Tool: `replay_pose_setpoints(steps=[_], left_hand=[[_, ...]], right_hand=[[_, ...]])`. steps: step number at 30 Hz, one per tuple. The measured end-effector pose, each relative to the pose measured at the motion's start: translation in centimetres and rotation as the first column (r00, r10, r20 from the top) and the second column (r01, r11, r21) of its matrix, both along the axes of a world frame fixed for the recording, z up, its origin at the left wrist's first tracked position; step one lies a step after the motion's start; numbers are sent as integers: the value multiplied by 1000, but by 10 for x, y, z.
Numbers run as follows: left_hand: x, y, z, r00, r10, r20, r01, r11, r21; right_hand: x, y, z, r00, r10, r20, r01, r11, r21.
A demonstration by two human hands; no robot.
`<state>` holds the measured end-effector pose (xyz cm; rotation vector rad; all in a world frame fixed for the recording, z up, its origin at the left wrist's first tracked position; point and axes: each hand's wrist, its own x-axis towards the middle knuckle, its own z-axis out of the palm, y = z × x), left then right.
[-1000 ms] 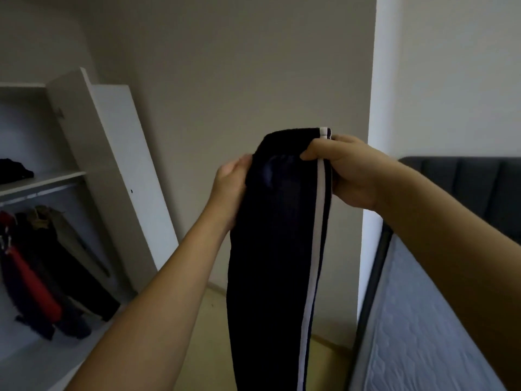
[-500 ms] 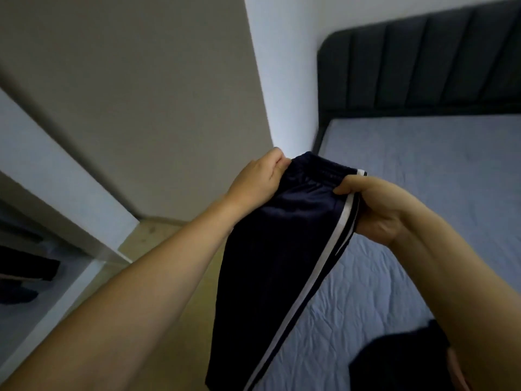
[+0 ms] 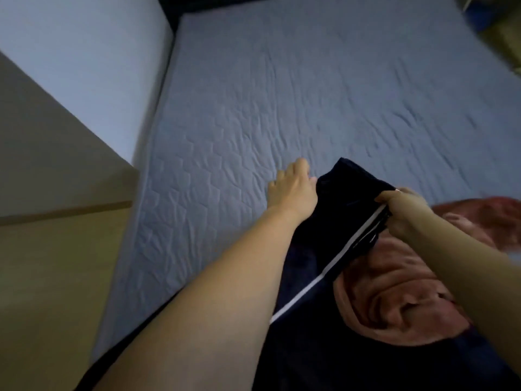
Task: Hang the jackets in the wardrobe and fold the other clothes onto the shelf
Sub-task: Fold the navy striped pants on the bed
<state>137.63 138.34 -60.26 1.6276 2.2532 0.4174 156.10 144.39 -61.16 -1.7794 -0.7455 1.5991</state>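
Dark navy trousers with a white side stripe are held low over the blue quilted mattress. My left hand grips the left end of their waistband, and my right hand pinches the right end at the stripe. The legs trail down toward me over the bed's near edge. A crumpled pink-brown garment lies on the bed under my right forearm. The wardrobe and shelf are out of view.
A white wall corner and beige wall stand left of the bed, with wooden floor below. Olive fabric shows at the top right corner. More dark cloth lies at the bottom.
The view swung from the wardrobe and wall down to the bed. Both hands carried the trousers from held up in the air to low over the mattress, beside the pink-brown garment.
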Motion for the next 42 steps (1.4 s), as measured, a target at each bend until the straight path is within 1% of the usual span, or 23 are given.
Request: replay_pose_setpoints(steps=[3, 5, 7, 9, 11, 12, 14, 15, 17, 21, 22, 25, 27, 28, 30, 31, 32, 34, 35, 37, 39, 40, 42], left_hand=[[14, -42, -75, 995, -58, 77, 76, 963, -258], [19, -84, -115, 986, -132, 101, 165, 870, -464], [27, -124, -145, 983, -166, 73, 175, 770, -613], [35, -152, -165, 981, -194, -28, 124, 727, -676], [43, -165, -175, 961, -223, -162, 57, 734, -677], [44, -169, -177, 950, -222, -219, 21, 744, -667], [45, -170, -176, 928, -226, -297, -25, 757, -653], [45, -169, -173, 923, -233, -308, -24, 762, -647], [49, -164, -170, 934, -218, -284, 6, 803, -596], [71, -143, -165, 956, -189, -225, 86, 912, -400], [76, -139, -166, 957, -217, -195, 125, 908, -399], [80, -136, -176, 953, -304, -7, 255, 812, -524], [63, -134, -180, 978, -207, 6, 190, 888, -418], [49, -132, -183, 993, -110, -31, 97, 953, -286], [12, -123, -189, 988, 111, -111, -123, 986, -109], [-11, -118, -191, 970, 210, -125, -225, 966, -124], [-33, -113, -193, 952, 284, -117, -303, 930, -209], [-63, -98, -199, 943, 329, -48, -320, 858, -402], [-69, -85, -201, 942, 334, 30, -289, 854, -432], [-70, -50, -201, 883, 375, 282, -250, 885, -394], [-58, -9, -199, 761, 423, 492, -267, 895, -356], [-49, 11, -199, 729, 431, 531, -272, 896, -352], [-30, 39, -207, 765, 413, 493, -232, 892, -387]], right_hand=[[37, 5, -84, 975, -222, -29, 220, 974, -58], [54, 4, -121, 947, -302, -104, 286, 947, -150], [57, 6, -137, 953, -266, -147, 232, 949, -214], [45, 5, -136, 985, -71, -157, 26, 962, -272], [31, 2, -134, 984, 93, -150, -138, 936, -323], [26, 1, -136, 986, 118, -113, -150, 932, -331], [21, 4, -139, 996, 58, -64, -75, 950, -302], [18, 11, -134, 996, -2, -92, -23, 961, -275], [11, 33, -113, 977, -67, -204, 30, 983, -181], [-3, 83, -75, 901, -116, -419, 129, 992, 3], [-1, 88, -77, 907, -135, -400, 146, 989, -1], [16, 75, -109, 983, -124, -138, 106, 986, -129], [24, 52, -136, 994, -94, -59, 76, 963, -257], [25, 42, -146, 995, -83, -55, 63, 954, -291], [21, 36, -159, 997, -59, -51, 41, 953, -299], [18, 37, -161, 998, -47, -43, 32, 954, -297], [15, 38, -161, 999, -32, -39, 19, 954, -298], [9, 45, -158, 999, -3, -51, -12, 957, -288], [7, 47, -157, 998, -8, -65, -10, 961, -276], [5, 48, -152, 994, -30, -104, 4, 970, -245], [8, 51, -149, 985, -49, -166, 12, 976, -217], [12, 53, -150, 978, -82, -190, 38, 975, -221], [23, 59, -159, 971, -132, -200, 81, 966, -245]])
